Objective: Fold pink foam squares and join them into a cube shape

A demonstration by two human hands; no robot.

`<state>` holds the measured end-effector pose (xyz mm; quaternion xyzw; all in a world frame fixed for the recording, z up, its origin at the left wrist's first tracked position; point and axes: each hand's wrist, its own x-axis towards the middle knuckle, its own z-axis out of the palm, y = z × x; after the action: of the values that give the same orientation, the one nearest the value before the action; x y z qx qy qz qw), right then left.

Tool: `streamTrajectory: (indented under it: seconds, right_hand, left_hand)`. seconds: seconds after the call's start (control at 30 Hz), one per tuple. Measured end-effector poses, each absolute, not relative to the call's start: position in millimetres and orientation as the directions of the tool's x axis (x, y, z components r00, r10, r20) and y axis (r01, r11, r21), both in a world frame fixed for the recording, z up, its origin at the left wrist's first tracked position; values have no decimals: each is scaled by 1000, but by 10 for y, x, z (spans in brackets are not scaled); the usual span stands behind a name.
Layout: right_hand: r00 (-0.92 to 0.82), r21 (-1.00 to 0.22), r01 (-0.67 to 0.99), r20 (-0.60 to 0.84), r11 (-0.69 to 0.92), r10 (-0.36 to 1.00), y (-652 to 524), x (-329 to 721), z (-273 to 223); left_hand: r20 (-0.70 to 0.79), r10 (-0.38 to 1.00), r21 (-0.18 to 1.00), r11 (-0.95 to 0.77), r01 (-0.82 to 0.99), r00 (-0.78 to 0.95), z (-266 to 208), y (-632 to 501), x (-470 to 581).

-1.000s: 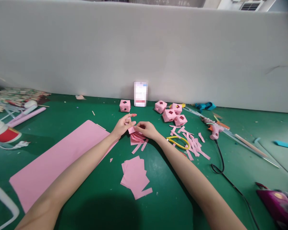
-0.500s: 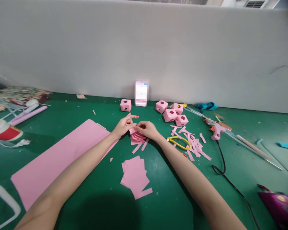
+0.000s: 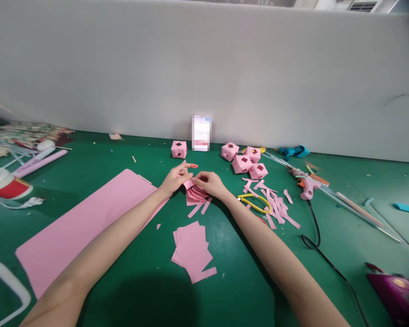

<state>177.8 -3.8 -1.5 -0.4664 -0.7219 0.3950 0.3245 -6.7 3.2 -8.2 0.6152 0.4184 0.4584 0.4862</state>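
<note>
My left hand point(image 3: 174, 180) pinches a small folded piece of pink paper point(image 3: 188, 184), its index finger stretched out with a red patterned wrap or nail at the tip. Close on the other side, my right hand point(image 3: 210, 183) has its fingertips closed at the edge of the same piece. Both hands partly hide the paper. Just beneath them lies a pile of folded pink pieces point(image 3: 196, 196) with narrow strips beside it. Nearer to me is a loose stack of flat pink paper pieces point(image 3: 192, 245).
A large pink sheet point(image 3: 88, 222) lies left. Pink paper cubes point(image 3: 241, 164) with cut-out holes stand at the back. Yellow-handled scissors point(image 3: 255, 203), paper strips point(image 3: 278, 206) and a corded pink glue gun point(image 3: 307, 187) are right. A phone point(image 3: 201, 133) leans on the grey wall.
The small piece of paper between my fingers has tilted slightly, and my right hand has shifted a tiny bit. Everything else on the table stays put.
</note>
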Motion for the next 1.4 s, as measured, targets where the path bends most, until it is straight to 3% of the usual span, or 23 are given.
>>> streamTrajectory:
  seconds: [0.2, 0.43, 0.87, 1.4]
  right_hand:
    - [-361, -884, 388, 115, 261, 925, -15, 1782, -48]
    - [-369, -886, 376, 126, 272, 921, -18, 1788, -53]
    - [-352, -875, 407, 113, 261, 929, -22, 1774, -46]
    - [-355, -887, 378, 124, 264, 927, -10, 1789, -53]
  left_hand:
    - [139, 970, 988, -150, 42, 197, -78, 31, -73]
    - [140, 951, 981, -171, 93, 276, -83, 28, -73]
    - [109, 976, 994, -111, 4, 190, -32, 6, -61]
    - [164, 956, 979, -188, 77, 243, -54, 14, -49]
